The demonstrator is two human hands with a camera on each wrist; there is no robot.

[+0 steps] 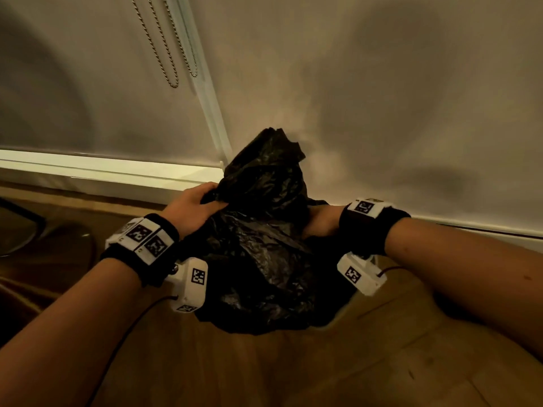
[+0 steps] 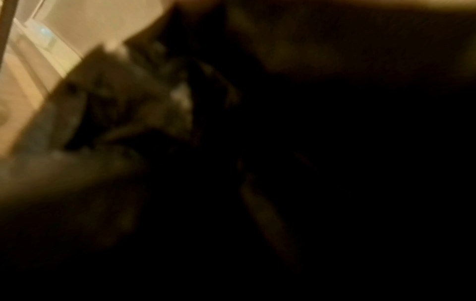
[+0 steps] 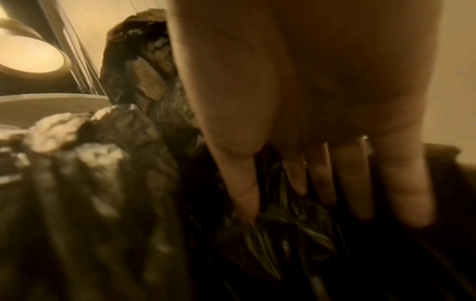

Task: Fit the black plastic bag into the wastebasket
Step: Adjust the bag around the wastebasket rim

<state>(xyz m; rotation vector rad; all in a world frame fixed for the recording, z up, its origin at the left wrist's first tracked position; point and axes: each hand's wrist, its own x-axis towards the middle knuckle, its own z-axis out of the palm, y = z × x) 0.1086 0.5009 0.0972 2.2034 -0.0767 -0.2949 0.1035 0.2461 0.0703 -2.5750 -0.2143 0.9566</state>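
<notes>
The crumpled black plastic bag (image 1: 264, 239) stands in a heap on the floor against the wall, its top bunched upward. My left hand (image 1: 195, 202) grips a fold on the bag's upper left side, fingers curled into the plastic. My right hand (image 1: 320, 221) is at the bag's right side, half hidden behind it. In the right wrist view its fingers (image 3: 360, 183) point straight down into the bag (image 3: 270, 234), and the thumb presses on the folds. The wastebasket is covered by the bag; only a dark edge (image 3: 443, 156) shows beside my fingers. The left wrist view is dark and blurred, showing only shiny plastic (image 2: 154, 97).
A pale wall rises right behind the bag, with a white ledge (image 1: 102, 168) to the left and bead chains (image 1: 170, 54) hanging above. Wooden floor (image 1: 279, 374) lies in front. A dark object (image 1: 20, 227) sits far left. A lit lamp (image 3: 28, 57) shows in the right wrist view.
</notes>
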